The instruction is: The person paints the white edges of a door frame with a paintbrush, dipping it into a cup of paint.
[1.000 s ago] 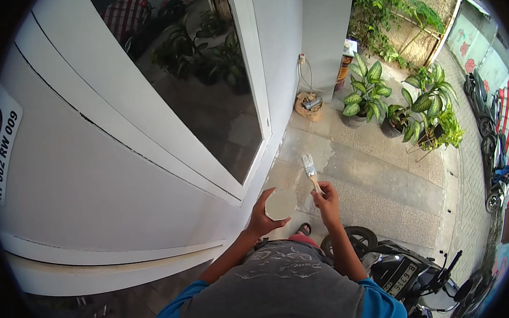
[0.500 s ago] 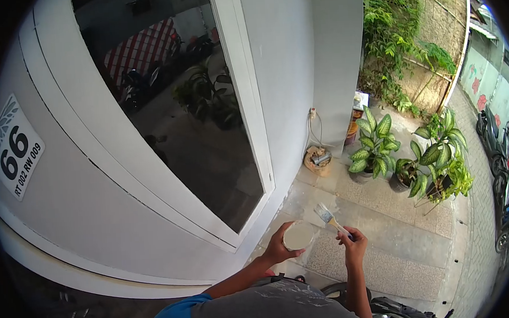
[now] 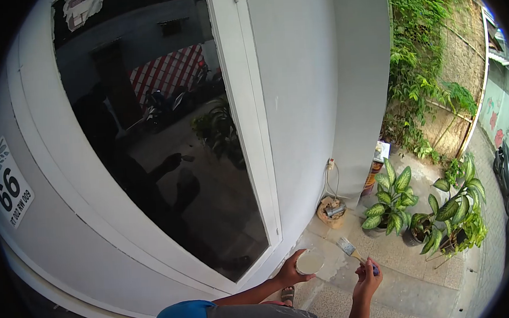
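The pale wall (image 3: pixel 297 87) rises to the left of the cup (image 3: pixel 310 262) and beyond it. Set in it, the dark glass pane (image 3: pixel 155 135) brings its lowest corner down to the cup's left. A potted plant (image 3: pixel 388 201) with streaked leaves stands beyond the cup, to its right. A brown sack-like container (image 3: pixel 331 215) sits almost straight beyond the cup. The number plate (image 3: pixel 13 182), marked 66, is well off to the cup's left. My sandalled foot (image 3: pixel 287 296) shows below the cup, slightly left. My left grip (image 3: pixel 290 269) is wrapped round the cup from its left side, the pale grey contents facing me. My right grip (image 3: pixel 366 275), right of the cup, is clamped on the handle of the paintbrush (image 3: pixel 356 255), its whitish bristles nearest the cup but apart from it.
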{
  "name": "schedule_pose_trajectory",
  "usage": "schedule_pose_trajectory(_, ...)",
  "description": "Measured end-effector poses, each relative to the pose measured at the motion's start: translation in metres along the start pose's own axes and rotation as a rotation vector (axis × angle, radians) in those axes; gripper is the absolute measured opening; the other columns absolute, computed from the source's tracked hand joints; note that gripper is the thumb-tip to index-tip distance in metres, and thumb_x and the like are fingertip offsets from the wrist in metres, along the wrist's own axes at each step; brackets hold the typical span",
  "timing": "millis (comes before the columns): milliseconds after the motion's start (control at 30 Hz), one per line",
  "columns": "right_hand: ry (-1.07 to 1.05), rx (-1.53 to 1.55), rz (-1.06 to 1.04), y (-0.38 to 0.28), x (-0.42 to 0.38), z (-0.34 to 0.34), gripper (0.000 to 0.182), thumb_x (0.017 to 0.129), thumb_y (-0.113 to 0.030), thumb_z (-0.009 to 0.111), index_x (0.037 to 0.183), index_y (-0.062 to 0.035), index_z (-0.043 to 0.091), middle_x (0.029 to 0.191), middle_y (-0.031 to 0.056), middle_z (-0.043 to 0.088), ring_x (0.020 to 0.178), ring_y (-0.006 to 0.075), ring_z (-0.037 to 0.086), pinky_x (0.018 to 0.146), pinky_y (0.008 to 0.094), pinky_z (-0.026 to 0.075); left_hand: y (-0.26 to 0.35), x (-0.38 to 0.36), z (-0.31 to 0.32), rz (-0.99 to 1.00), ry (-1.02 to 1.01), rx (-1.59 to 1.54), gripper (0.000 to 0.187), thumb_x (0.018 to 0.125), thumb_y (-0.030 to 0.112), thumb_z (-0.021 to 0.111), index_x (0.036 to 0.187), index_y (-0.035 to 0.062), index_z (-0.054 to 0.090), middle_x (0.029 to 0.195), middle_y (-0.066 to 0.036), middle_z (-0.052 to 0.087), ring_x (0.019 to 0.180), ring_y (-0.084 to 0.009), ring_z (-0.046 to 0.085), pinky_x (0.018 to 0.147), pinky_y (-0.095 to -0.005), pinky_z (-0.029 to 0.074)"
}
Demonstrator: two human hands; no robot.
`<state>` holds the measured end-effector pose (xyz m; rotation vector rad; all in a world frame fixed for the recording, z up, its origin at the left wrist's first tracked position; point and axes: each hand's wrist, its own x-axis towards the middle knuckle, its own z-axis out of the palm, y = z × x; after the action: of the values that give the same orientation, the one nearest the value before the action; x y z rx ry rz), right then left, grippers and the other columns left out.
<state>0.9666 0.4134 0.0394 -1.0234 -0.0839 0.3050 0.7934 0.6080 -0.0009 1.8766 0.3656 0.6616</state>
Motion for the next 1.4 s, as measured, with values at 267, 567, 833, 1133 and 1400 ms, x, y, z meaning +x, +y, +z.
schedule_pose_trajectory(267, -0.043, 0.146, 0.033, 0.016, 0.104, 0.053, 0.022, 0.097, -0.023, 0.065, 0.106, -0.0036, 0.063, 0.078, 0.0025, 0.062, 0.066, 0.0114, 0.057, 0.059, 0.0256, 0.048, -0.027, 0.102, -0.025, 0.035, 0.049, -0.023, 0.088, 0.071, 0.029, 0.091, 0.141, 0.0021, 0.043, 0.123, -0.014, 0.062, 0.115, -0.0227, 0.061, 0.099, -0.0357, 0.048)
schedule_pose_trajectory(567, -0.142, 0.195, 0.238, 0.054, 0.175, 0.113, 0.026, 0.099, -0.033, 0.061, 0.105, -0.0076, 0.06, 0.076, 0.0028, 0.061, 0.066, 0.0124, 0.056, 0.058, 0.0256, 0.045, -0.027, 0.145, -0.038, 0.038, 0.245, -0.081, 0.085, 0.072, 0.027, 0.091, 0.139, 0.0047, 0.045, 0.122, -0.01, 0.063, 0.116, -0.0178, 0.059, 0.101, -0.0339, 0.046)
schedule_pose_trajectory(833, -0.396, 0.17, 0.408, 0.044, 0.274, 0.155, 0.025, 0.099, -0.031, 0.061, 0.102, -0.0064, 0.061, 0.08, 0.0019, 0.06, 0.068, 0.0106, 0.056, 0.058, 0.0249, 0.046, -0.011, 0.18, -0.009, -0.069, 0.557, 0.045, 0.087, 0.07, 0.026, 0.091, 0.14, 0.004, 0.045, 0.122, -0.011, 0.063, 0.116, -0.0191, 0.06, 0.101, -0.0344, 0.047)
schedule_pose_trajectory(1133, -0.751, 0.191, 0.481, 0.008, 0.351, 0.179, 0.022, 0.1, -0.029, 0.06, 0.101, -0.0071, 0.06, 0.085, 0.0021, 0.059, 0.068, 0.0135, 0.054, 0.062, 0.0282, 0.045, 0.004, 0.211, 0.058, -0.032, 0.872, -0.002, 0.092, 0.066, 0.022, 0.093, 0.141, 0.0025, 0.043, 0.126, -0.011, 0.062, 0.118, -0.0188, 0.058, 0.102, -0.035, 0.046)
schedule_pose_trajectory(1400, -0.943, 0.241, 0.471, -0.023, 0.365, 0.199, 0.032, 0.106, -0.034, 0.05, 0.101, -0.0032, 0.056, 0.087, 0.0077, 0.055, 0.069, 0.0167, 0.049, 0.065, 0.0351, 0.046, 0.031, 0.211, 0.095, -0.077, 1.005, 0.064, 0.087, 0.062, 0.016, 0.093, 0.135, 0.0036, 0.048, 0.12, -0.009, 0.063, 0.113, -0.0184, 0.06, 0.099, -0.0338, 0.047)
